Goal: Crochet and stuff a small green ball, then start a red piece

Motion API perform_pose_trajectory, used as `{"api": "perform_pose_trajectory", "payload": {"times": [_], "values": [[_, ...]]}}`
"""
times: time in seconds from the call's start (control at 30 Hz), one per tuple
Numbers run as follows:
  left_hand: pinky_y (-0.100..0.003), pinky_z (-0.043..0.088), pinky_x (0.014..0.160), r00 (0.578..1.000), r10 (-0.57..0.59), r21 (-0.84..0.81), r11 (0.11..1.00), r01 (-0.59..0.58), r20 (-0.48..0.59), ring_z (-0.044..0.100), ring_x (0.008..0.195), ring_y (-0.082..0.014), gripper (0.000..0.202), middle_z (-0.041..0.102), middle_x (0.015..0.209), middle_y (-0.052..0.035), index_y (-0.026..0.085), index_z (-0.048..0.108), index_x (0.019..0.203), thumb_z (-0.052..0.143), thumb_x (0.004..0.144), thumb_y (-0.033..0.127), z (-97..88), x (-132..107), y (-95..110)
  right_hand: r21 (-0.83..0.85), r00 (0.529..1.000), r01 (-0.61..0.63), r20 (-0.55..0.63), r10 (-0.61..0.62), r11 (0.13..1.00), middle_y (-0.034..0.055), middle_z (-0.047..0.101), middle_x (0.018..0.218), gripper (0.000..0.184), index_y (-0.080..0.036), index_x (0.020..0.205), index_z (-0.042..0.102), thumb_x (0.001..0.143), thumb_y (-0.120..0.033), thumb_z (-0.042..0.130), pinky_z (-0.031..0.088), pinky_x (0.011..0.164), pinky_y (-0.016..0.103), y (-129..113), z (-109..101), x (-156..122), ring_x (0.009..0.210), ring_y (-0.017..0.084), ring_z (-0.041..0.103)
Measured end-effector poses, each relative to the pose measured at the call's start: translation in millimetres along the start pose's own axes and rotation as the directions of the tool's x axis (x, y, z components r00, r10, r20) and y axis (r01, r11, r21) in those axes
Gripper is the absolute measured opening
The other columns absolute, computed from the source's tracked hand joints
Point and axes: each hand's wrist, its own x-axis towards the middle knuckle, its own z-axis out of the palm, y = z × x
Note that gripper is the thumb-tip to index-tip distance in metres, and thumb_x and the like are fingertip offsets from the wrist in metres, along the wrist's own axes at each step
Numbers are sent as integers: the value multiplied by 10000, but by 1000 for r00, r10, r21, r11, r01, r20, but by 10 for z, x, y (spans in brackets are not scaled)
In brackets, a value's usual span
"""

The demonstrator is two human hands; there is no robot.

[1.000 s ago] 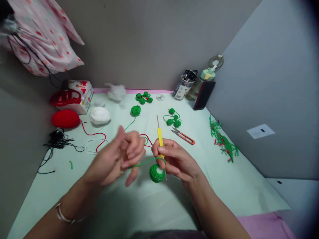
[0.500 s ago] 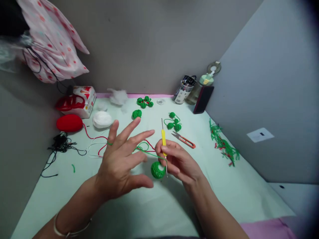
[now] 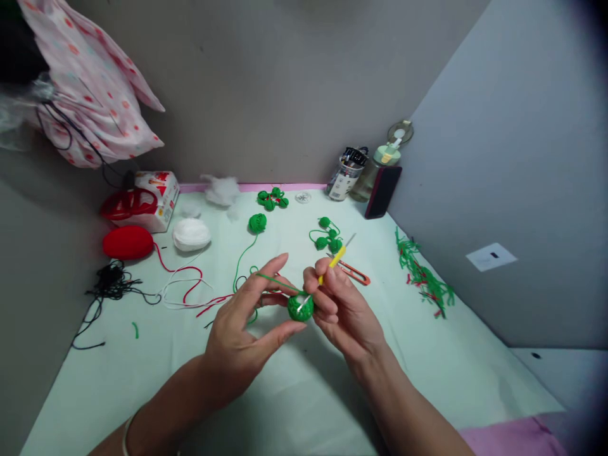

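Note:
My left hand (image 3: 247, 323) pinches a small green crocheted ball (image 3: 300, 308) between thumb and fingers, with a strand of green yarn (image 3: 275, 281) running over its index finger. My right hand (image 3: 339, 304) grips a yellow-handled crochet hook (image 3: 335, 259), whose metal tip is at the ball's white-filled opening. Both hands hover above the pale green table cover (image 3: 294, 392).
On the table lie a green yarn ball (image 3: 257, 223), green crocheted pieces (image 3: 327, 234) (image 3: 272, 198), orange snips (image 3: 354, 271), red yarn (image 3: 128, 242), white yarn (image 3: 190, 234), black cord (image 3: 110, 280) and yarn scraps (image 3: 422, 275). A jar (image 3: 344, 173), bottle (image 3: 380, 164), phone (image 3: 382, 192) stand at back.
My left hand, open and spread half a second ago, has closed on the green ball. The right hand has tilted the hook so its tip meets the ball.

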Motion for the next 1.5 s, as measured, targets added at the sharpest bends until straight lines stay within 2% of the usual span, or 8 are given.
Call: {"api": "perform_pose_trajectory", "payload": {"times": [0.2,0.33,0.47,0.53,0.73,0.9,1.27,1.5], "values": [[-305,615,953,957,-289,-333,905,266,-22,727,1031,-198,747,697,1103,-26,309,529,1493,864,828,244,4,75,98,-258,972,232,98,-214,938,27,748,948,97,-258,878,815,877,-355,808,428,533,197,27,-36,-23,563,54,484],[-310,581,999,957,-285,-429,858,283,62,707,1082,-194,792,701,1117,-32,293,472,1526,851,835,209,-7,118,91,-512,896,442,229,-380,736,55,745,1048,126,-307,1033,839,941,-305,753,517,661,260,-13,-78,-54,795,132,627],[-356,557,1033,942,-311,-419,845,333,124,699,1092,-216,813,715,1121,-58,251,456,1549,844,835,203,-44,138,93,-672,844,512,275,-461,535,62,770,1027,189,-324,1079,835,947,-226,742,573,739,310,-42,-91,-82,944,190,686],[-373,551,1034,942,-303,-408,848,337,148,698,1094,-229,784,716,1135,-70,245,467,1550,826,854,219,-72,142,87,-647,844,506,234,-483,570,55,776,979,158,-314,1051,839,942,-245,748,587,721,326,-31,-95,-78,873,188,695],[-398,538,1013,948,-259,-372,874,312,186,684,1133,-267,661,723,1161,-74,305,526,1530,759,914,247,-137,133,46,-372,931,355,55,-361,858,37,790,878,135,-269,914,833,869,-396,821,589,647,302,25,-81,-11,658,139,664],[-372,547,957,953,-272,-402,865,302,130,683,1092,-250,630,730,1128,-58,338,572,1494,771,905,237,-119,122,54,-259,964,259,8,-266,930,26,782,821,190,-252,888,811,825,-426,856,578,615,255,24,-48,17,609,114,656],[-301,561,913,953,-266,-365,881,301,144,660,1029,-198,624,696,1027,-25,357,612,1455,789,881,188,-134,146,50,-319,960,279,76,-269,906,26,787,821,243,-229,882,736,927,-467,754,595,623,263,-43,-101,-1,628,126,693],[-390,565,1007,948,-287,-255,914,314,140,681,1053,-232,652,691,1057,-41,319,579,1482,757,872,173,-123,126,81,-552,888,455,227,-399,699,64,810,951,182,-234,975,762,1030,-342,627,637,698,337,-146,-92,-112,750,174,755]]}}
